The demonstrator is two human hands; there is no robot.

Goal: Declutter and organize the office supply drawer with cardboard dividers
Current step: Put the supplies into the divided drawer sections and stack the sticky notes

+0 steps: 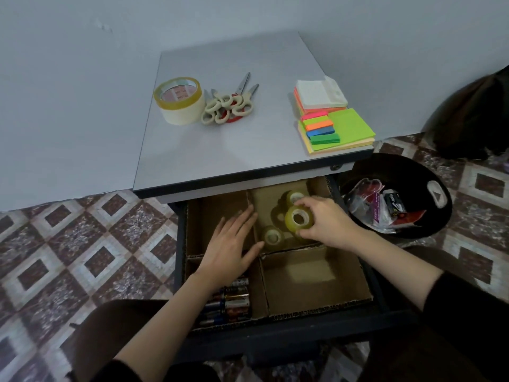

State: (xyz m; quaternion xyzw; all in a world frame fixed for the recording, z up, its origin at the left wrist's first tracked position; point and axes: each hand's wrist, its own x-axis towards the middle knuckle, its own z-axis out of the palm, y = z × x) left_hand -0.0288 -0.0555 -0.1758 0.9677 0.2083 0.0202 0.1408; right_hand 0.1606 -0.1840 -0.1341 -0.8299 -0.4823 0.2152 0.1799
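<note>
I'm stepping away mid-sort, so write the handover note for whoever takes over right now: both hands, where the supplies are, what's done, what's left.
Left hand: open, flat on the cardboard divider at the back of the drawer.
Right hand: grips a clear tape roll in the back-right compartment, beside two small rolls.
Done: dividers in, batteries in the front-left compartment. The front-right shows bare cardboard.
Left: settle the tape, then probably file the large tape rolls, scissors and sticky notes from the cabinet top.
</note>
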